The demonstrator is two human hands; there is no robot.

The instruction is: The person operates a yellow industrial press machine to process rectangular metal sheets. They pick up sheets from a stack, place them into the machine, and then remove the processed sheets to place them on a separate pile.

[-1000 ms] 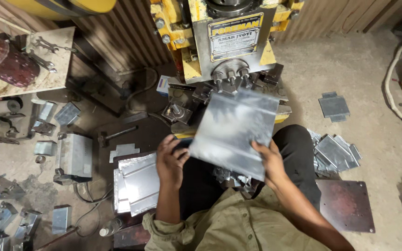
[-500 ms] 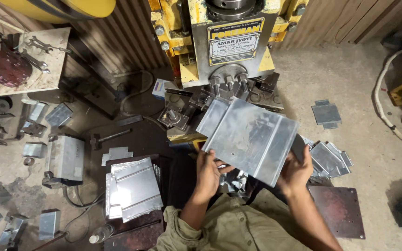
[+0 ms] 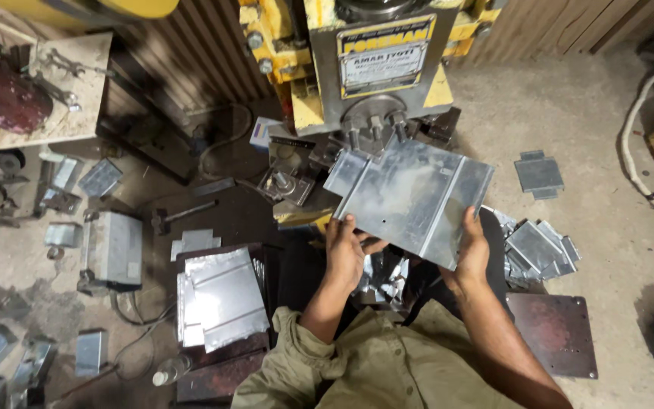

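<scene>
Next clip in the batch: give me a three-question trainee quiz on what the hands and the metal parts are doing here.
1. True or false: both hands grip the ribbed metal sheet along its near edge.
2. Where does the stack of flat sheets lie relative to the person: A) by the left hand, B) by the right hand, C) on the press?
3. Fill in: the far edge of the held sheet reaches toward the yellow and grey ____.

Key
1. True: the left hand holds the near left corner and the right hand the near right corner.
2. A: the stack sits on the floor to the person's left.
3. Press, just beyond the sheet.
</scene>
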